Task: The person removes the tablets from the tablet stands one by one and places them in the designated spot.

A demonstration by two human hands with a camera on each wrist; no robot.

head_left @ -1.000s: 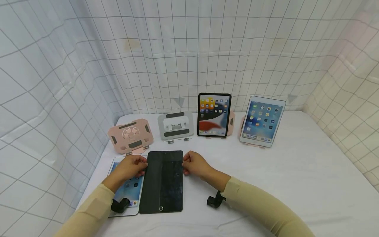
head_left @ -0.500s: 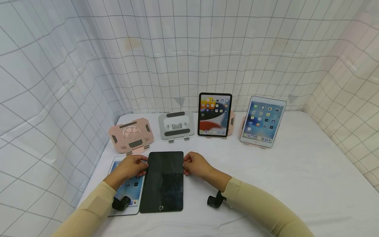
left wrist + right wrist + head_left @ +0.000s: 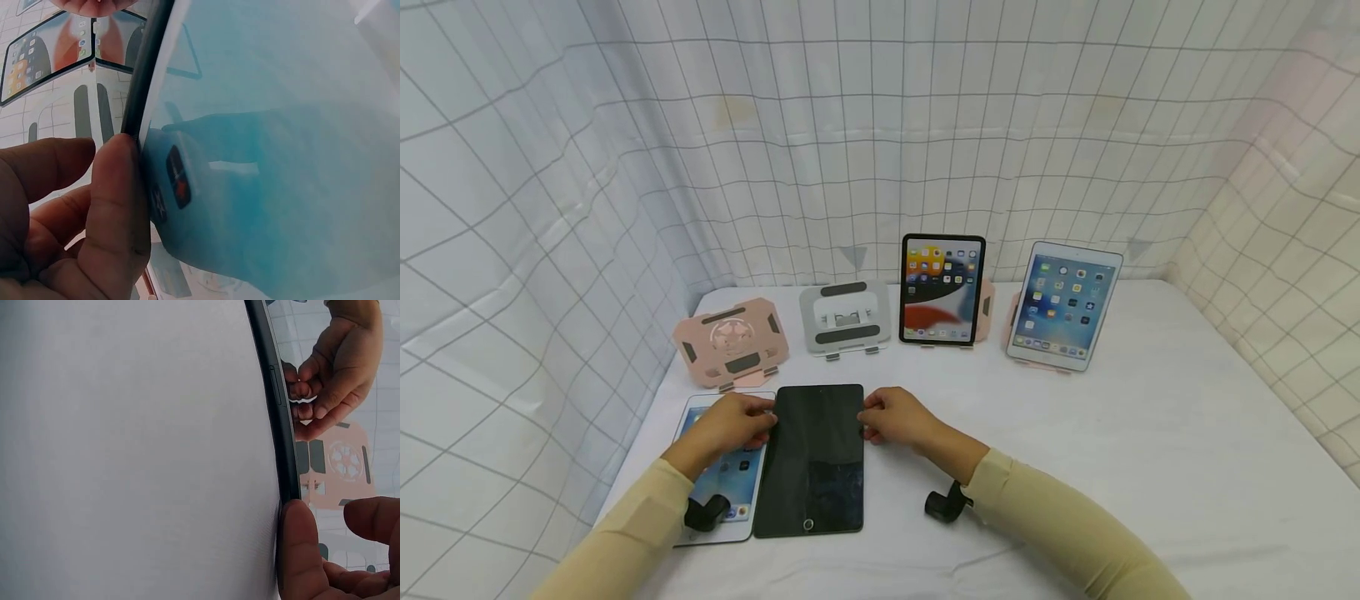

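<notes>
- 1 dark tablet (image 3: 812,467) lies screen up toward the near left of the bench (image 3: 1150,458), between the left hand (image 3: 730,425) and right hand (image 3: 897,417).
- Left hand: thumb tip against the tablet's left edge, fingers bent, index finger parted from the thumb; cannot tell whether it grips.
- Right hand: thumb against the right edge, index finger also parted; cannot tell whether it grips.
- 1 front white tablet (image 3: 741,487), screen lit, lies just left of the dark one, partly under the left forearm.
- Along the bench's far edge, from its far left corner: corner pink stand (image 3: 732,335), then gray stand (image 3: 846,335).
- Farther right, the middle pink stand (image 3: 986,312) bears a black-rimmed tablet (image 3: 942,290); the end pink stand (image 3: 1013,310) bears a leaning white tablet (image 3: 1064,305).
</notes>
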